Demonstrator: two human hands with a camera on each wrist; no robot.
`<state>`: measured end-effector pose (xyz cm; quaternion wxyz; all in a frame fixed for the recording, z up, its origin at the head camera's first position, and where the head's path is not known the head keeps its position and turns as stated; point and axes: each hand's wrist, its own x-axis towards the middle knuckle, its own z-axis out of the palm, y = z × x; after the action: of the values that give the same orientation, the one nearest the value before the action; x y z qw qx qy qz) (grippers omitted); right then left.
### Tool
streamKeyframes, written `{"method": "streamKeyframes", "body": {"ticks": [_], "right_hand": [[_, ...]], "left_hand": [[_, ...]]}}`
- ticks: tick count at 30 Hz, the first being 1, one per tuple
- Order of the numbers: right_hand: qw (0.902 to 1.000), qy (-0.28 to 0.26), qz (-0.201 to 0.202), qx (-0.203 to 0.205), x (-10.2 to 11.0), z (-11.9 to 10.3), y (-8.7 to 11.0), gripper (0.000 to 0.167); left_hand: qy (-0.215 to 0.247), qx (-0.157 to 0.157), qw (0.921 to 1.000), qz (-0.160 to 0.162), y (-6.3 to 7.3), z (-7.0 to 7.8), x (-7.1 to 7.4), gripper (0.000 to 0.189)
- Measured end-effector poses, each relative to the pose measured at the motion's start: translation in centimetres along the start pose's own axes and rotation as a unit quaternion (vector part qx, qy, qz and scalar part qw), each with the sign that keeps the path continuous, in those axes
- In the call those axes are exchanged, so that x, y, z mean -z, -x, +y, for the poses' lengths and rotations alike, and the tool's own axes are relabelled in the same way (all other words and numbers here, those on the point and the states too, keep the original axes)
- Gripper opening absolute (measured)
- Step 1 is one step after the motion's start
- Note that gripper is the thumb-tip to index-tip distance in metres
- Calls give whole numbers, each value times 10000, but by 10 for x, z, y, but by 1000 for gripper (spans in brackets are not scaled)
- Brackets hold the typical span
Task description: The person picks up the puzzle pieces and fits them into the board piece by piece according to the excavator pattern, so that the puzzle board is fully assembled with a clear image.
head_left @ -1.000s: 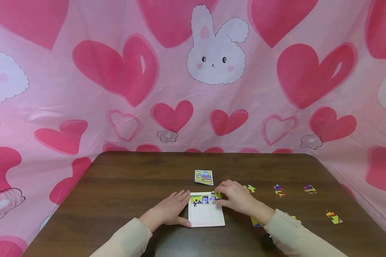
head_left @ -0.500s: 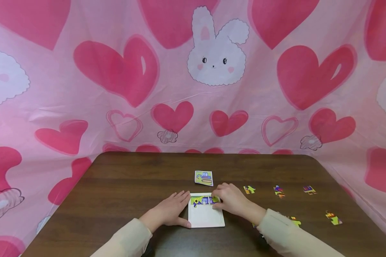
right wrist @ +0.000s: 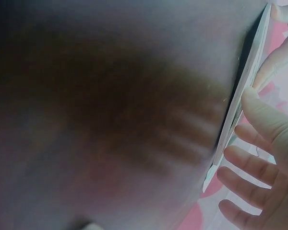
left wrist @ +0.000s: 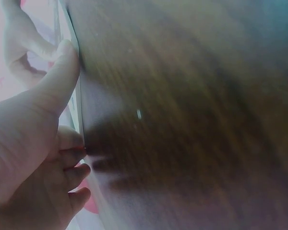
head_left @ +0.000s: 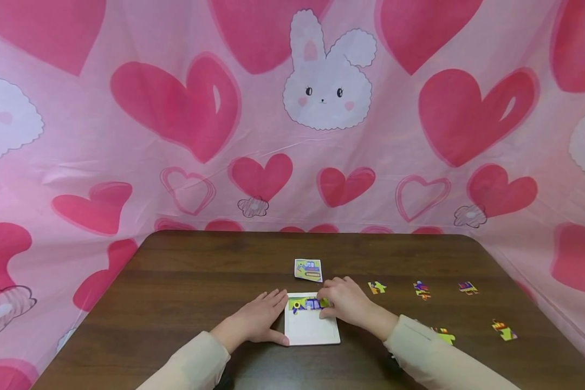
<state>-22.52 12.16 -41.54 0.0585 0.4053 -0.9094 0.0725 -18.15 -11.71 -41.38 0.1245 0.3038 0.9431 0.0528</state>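
Observation:
A white puzzle tray (head_left: 312, 330) lies near the table's front. Joined pieces (head_left: 302, 304) with a yellow-green and purple picture line its far side. My left hand (head_left: 259, 318) rests along the tray's left edge, fingers straight and thumb at the near corner; the left wrist view shows that thumb (left wrist: 66, 62) on the rim. At the far right corner my right hand (head_left: 349, 304) holds a puzzle piece (head_left: 324, 302) between thumb and fingers, low in the row. In the right wrist view the thumb (right wrist: 259, 108) is at the tray's edge (right wrist: 242, 91); the piece is hidden there.
A picture card (head_left: 309, 269) of a vehicle lies beyond the tray. Several loose puzzle pieces lie to the right, among them a yellow-green one (head_left: 377, 287), a purple one (head_left: 468, 287) and a red-yellow one (head_left: 504, 330). The right sleeve (head_left: 421, 344) partly covers others.
My right hand has shifted slightly left with the puzzle piece, which now lies against the row. The right forearm has moved left too, uncovering more of the loose pieces. My left hand stays put.

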Motion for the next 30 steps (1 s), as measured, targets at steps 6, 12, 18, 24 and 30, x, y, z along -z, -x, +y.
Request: {"method": "streamKeyframes", "body": {"ticks": [6,12,18,24,30], "right_hand": [[10000,33,-24,-17,0,-1,-2,33],[10000,-3,63,-71,-1,-1,-2,19],[9999,11,92,-108,-1,-2,-3,14],[9995,-257,16,-160,4,1,-3,16],[9978,-510,100,-408,20,21,3,20]], "left_hand": [[47,6,10000,-14,-1,0,0,92],[55,47,10000,-66,-2,-1,-1,93],[37,33,10000,-60,-2,-2,-1,93],[72,41,9999,-71,-2,-1,0,93],[118,41,9999,-67,-2,-1,-1,93]]}}
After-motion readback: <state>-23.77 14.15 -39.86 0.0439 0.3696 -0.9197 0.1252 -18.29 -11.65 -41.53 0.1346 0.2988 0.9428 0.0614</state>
